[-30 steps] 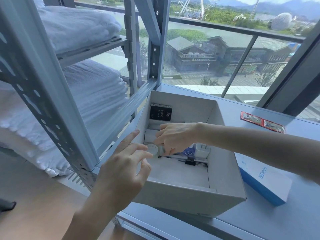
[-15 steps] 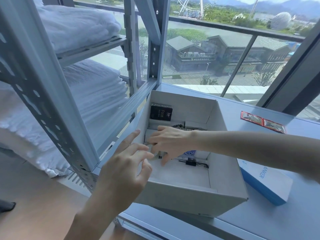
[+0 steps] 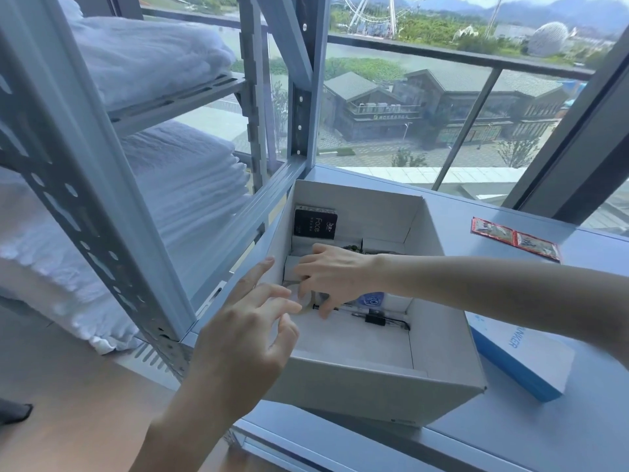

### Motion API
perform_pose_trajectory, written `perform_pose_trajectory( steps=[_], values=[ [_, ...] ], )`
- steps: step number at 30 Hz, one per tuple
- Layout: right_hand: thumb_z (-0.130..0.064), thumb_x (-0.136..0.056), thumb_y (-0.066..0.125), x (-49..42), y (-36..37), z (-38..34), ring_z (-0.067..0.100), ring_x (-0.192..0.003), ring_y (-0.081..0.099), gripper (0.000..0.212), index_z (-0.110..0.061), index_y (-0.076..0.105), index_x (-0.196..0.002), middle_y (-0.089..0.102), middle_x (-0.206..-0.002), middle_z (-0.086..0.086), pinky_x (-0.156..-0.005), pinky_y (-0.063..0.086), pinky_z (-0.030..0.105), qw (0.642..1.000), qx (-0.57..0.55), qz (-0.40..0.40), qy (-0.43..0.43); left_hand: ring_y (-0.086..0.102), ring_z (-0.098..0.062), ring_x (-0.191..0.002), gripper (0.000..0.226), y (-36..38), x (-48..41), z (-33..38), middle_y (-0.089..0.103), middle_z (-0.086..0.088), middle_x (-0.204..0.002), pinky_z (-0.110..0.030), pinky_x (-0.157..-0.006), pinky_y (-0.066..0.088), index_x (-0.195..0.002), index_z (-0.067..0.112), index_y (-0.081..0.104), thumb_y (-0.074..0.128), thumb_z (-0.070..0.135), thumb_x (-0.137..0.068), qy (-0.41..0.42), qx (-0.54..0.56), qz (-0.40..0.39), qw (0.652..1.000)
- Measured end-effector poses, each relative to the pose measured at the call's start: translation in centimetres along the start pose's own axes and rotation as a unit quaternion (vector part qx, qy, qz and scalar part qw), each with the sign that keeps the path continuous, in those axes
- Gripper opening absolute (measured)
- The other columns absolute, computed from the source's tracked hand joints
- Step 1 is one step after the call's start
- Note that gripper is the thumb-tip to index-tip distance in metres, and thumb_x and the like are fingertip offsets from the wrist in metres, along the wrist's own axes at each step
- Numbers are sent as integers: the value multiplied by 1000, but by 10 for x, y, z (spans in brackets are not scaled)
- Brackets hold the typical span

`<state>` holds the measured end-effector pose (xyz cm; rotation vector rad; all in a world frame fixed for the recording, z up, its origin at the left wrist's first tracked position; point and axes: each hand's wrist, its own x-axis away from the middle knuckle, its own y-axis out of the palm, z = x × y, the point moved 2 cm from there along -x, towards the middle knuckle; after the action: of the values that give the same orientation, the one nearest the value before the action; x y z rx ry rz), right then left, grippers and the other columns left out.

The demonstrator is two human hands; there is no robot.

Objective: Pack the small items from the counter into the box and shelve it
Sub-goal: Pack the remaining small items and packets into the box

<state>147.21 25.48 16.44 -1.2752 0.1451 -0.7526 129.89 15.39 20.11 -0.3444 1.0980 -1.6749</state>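
Observation:
An open white cardboard box (image 3: 374,393) stands on the grey counter beside the shelf rack. My right hand (image 3: 335,272) reaches into it from the right, with its fingers closed around a small round pale item (image 3: 308,303) near the left wall. My left hand (image 3: 252,338) hovers at the box's left front corner, fingers spread and holding nothing. Inside the box a black "Face" packet (image 3: 315,223) leans on the far wall. A dark pen (image 3: 377,318) and a blue-and-white packet (image 3: 371,299) lie on the floor of the box.
Two joined red sachets (image 3: 514,238) lie on the counter (image 3: 578,430) beyond the box. A blue-and-white Anker carton (image 3: 520,356) sits right of the box. A grey metal rack (image 3: 112,212) with folded white towels (image 3: 190,185) stands on the left. A window lies behind.
My right hand has slid a little left and lower inside the box, onto the round item. My arm now hides the white charger. The left hand has hardly moved.

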Motion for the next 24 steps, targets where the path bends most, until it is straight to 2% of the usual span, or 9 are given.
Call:
perform_pose_trajectory(
  steps=[2, 5, 10, 14, 17, 19, 21, 22, 24],
  values=[
    [-54, -79, 60, 3, -6, 3, 16, -103, 48, 49, -25, 57, -119, 53, -107, -4, -82, 32, 29, 1000, -4, 11, -10, 4, 18, -132, 57, -1, 0, 0, 52, 28, -113, -23, -86, 42, -99, 30, 66, 16, 44, -77, 1, -13, -5, 1000],
    [-48, -85, 56, 18, -22, 11, 16, -98, 49, 39, -22, 57, -115, 53, -105, -2, -81, 34, 28, 998, 7, 64, 3, 5, 17, -132, 48, -3, -1, 3, 52, 25, -116, -24, -88, 42, -101, 30, 66, 22, 39, -83, 7, -37, -11, 999],
    [-29, -88, 59, 79, -45, 31, 14, -98, 54, 21, -21, 63, -107, 58, -105, -1, -87, 39, 28, 985, 2, 149, 86, 48, -15, -124, 47, -4, -8, 26, 67, 10, -103, -37, -103, 33, -90, 21, 71, 28, 39, -86, 84, -141, 1, 986],
    [-20, -83, 69, 159, -48, 47, 15, -90, 60, 14, -19, 69, -97, 64, -95, 1, -83, 47, 32, 952, -24, 234, 194, 59, -20, -112, 50, 17, -14, 63, 70, 6, -97, -49, -99, 40, -90, 19, 73, 32, 47, -87, 144, -161, -22, 976],
    [-21, -85, 66, 226, -28, 57, 17, -91, 60, 15, -19, 68, -99, 63, -95, 2, -82, 47, 35, 925, -52, 223, 304, 61, -19, -108, 54, 37, -19, 99, 69, 5, -104, -45, -91, 47, -101, 21, 70, 28, 53, -87, 169, -147, -62, 973],
    [-17, -85, 65, 268, -1, 60, 21, -90, 60, 15, -16, 68, -100, 62, -96, 5, -79, 45, 34, 904, -96, 192, 371, 55, -18, -118, 63, 52, -24, 125, 62, 3, -120, -37, -97, 41, -117, 25, 62, 19, 59, -87, 164, -143, -92, 972],
    [-13, -84, 65, 307, 32, 59, 27, -91, 59, 17, -12, 68, -101, 61, -101, 9, -78, 46, 35, 874, -148, 152, 436, 22, -13, -139, 78, 72, -32, 146, 32, 5, -148, -32, -111, 14, -141, 31, 32, -1, 69, -81, 162, -142, -107, 971],
    [-11, -83, 65, 324, 48, 58, 28, -93, 59, 19, -11, 68, -102, 60, -105, 9, -80, 46, 37, 859, -170, 132, 465, 4, -11, -142, 82, 82, -36, 152, 14, 7, -155, -30, -113, 1, -145, 33, 15, -8, 73, -77, 159, -135, -114, 971],
    [-12, -83, 64, 353, 79, 57, 28, -102, 57, 23, -10, 66, -106, 58, -116, 7, -86, 45, 39, 834, -197, 97, 507, -14, -10, -141, 83, 101, -43, 162, -6, 7, -156, -30, -112, -8, -146, 34, -2, -6, 75, -74, 146, -140, -127, 971]
  ],
)
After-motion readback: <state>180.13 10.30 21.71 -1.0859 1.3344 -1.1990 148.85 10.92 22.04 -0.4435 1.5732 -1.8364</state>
